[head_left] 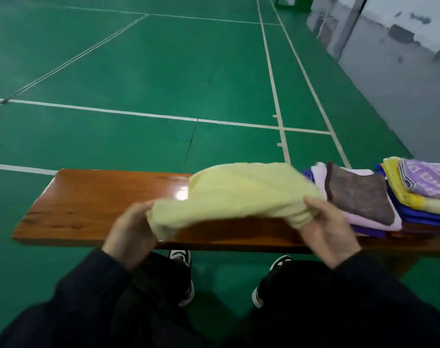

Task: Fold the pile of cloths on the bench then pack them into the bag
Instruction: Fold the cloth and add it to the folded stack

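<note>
A pale yellow cloth [241, 192] is held up over the middle of the glossy wooden bench [88, 204]. My left hand [131, 229] grips its near left corner. Its near right corner is gripped by my right hand [324, 227]. The cloth's far part bulges upward above the bench. To the right lies a folded stack with a brown cloth [359, 197] on a pink one [369, 221]. Further right is a pile with a purple patterned cloth [429, 179], a yellow striped cloth [414, 199] and blue cloths [424, 216]. No bag is in view.
The bench stands on a green sports court floor [138, 71] with white lines. My legs and black-and-white shoes [181, 257] are under the bench's near edge. A grey wall [402, 33] runs along the far right.
</note>
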